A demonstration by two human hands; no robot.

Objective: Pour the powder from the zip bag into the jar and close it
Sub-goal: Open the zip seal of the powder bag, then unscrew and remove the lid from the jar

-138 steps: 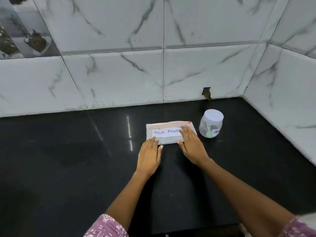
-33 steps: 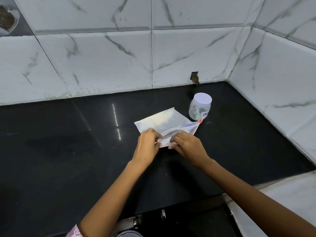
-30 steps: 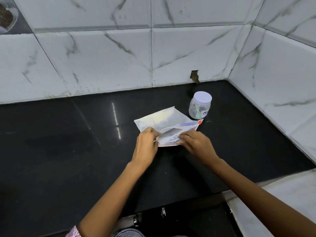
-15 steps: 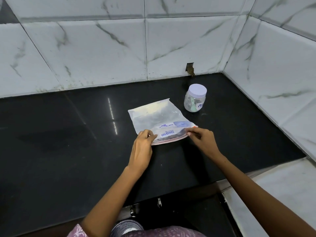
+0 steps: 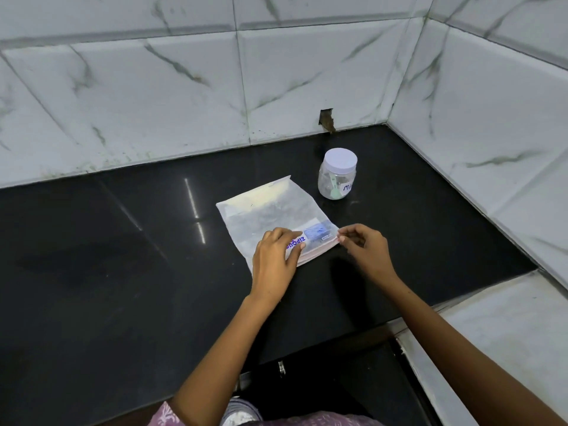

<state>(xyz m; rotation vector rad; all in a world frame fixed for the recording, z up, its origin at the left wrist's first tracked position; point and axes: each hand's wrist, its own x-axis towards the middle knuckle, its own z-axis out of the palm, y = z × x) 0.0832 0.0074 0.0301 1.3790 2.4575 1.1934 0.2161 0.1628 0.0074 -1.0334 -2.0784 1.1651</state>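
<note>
Left hand (image 5: 274, 259) flat, palm down, pressing the zip bag (image 5: 270, 215) near its zipper edge, mid black counter (image 5: 92, 272). Right hand (image 5: 365, 250) pinches the bag's near-right zipper corner. Jar (image 5: 337, 173), lid on, toward the counter's back-right corner.

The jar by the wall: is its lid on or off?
On. The white lid caps the upright jar on the counter, and neither hand touches it.

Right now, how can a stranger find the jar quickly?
Look at the black counter, toward its far right corner where the two marble walls meet. The jar stands upright there, just beyond the flat zip bag: small, clear, with a white lid on.
</note>
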